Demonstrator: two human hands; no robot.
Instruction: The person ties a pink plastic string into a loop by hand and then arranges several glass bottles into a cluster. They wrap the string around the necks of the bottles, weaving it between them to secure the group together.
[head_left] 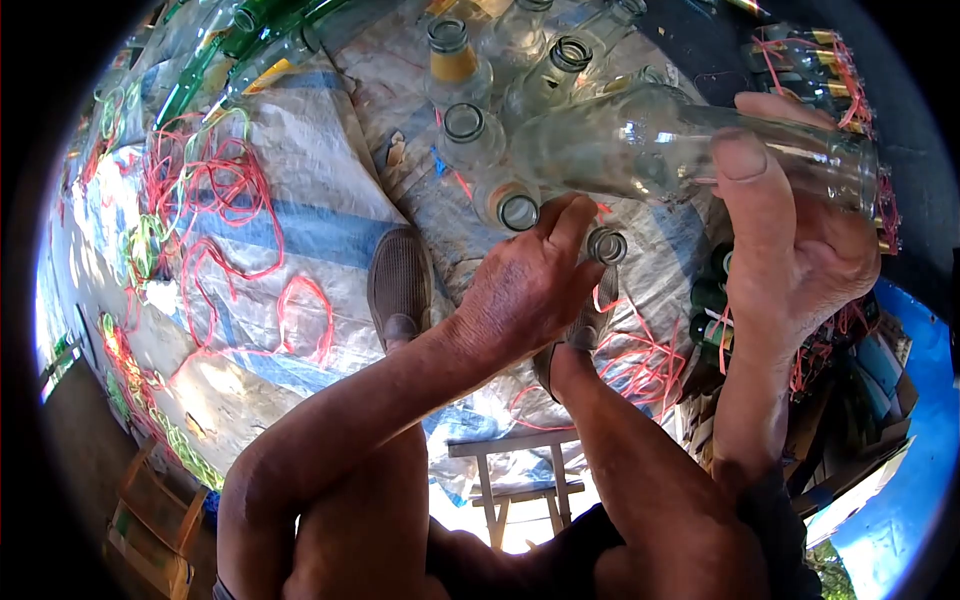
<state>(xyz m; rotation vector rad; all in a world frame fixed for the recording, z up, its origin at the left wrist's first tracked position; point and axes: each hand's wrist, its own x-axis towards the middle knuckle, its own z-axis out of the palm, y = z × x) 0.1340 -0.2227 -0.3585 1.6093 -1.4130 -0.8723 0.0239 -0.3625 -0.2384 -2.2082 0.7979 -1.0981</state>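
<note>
My right hand is wrapped round a large clear glass bottle, held lying sideways with its base to the right. Lower down, my left hand closes its thumb and fingers about the neck of another clear glass bottle, whose open mouth faces up; its body is mostly hidden. Just beyond the left fingers stands a clear bottle with its mouth upward. More upright clear bottles, one with a yellowish neck label, are grouped behind it.
A worn white and blue tarp covers the ground, with tangled pink string on the left. Green bottles lie at upper left. Bottles tied with string are at upper right. A wooden chair stands lower left.
</note>
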